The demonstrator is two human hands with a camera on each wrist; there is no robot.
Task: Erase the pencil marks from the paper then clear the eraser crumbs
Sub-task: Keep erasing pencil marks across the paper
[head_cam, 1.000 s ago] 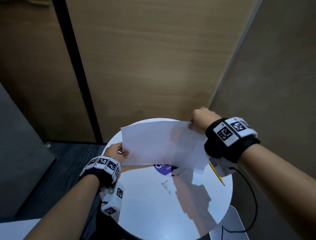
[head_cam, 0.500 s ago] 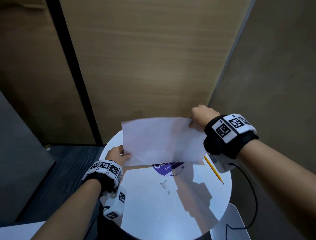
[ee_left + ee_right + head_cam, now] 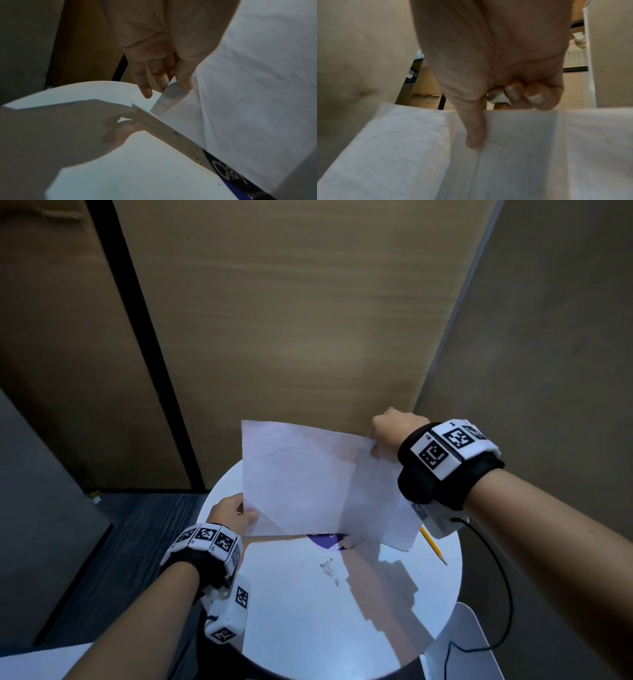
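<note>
Left forearm: reaches in from the lower left of the head view; a black wrist band [image 3: 205, 556] with white coded marker tiles wraps it, and a white camera block [image 3: 227, 616] hangs below the wrist.
Round white table [image 3: 308, 628]: fills the lower middle; a small cluster of grey eraser crumbs [image 3: 329, 570] lies on its bare top, just nearer than the paper's low edge; a purple sticker [image 3: 327, 541] with white lettering shows partly from beneath that edge.
Pencil [image 3: 433, 546]: yellow, lying flat near the table's right rim, tip pointing toward the viewer; apart from the crumbs.
Left hand [image 3: 231, 513]: pinches the paper's lower left corner; the thumb lies on top, and in the left wrist view the fingers [image 3: 145, 86] sit close together beneath the sheet, with the corner bent over.
Sheet of paper [image 3: 308, 484]: white, lifted clear of the table and tilted, its far edge higher than its near edge; a crease runs down it (faint grey lines show in the right wrist view, too faint to read).
Right hand [image 3: 388, 429]: grips the far right corner; the thumb [image 3: 475, 135] presses on the sheet's face while the other fingers curl tight behind its edge; a black marker band circles the wrist.
Backdrop: wood-grain panels behind the table, split by a black vertical strip [image 3: 137, 337]; dark floor at lower left.
</note>
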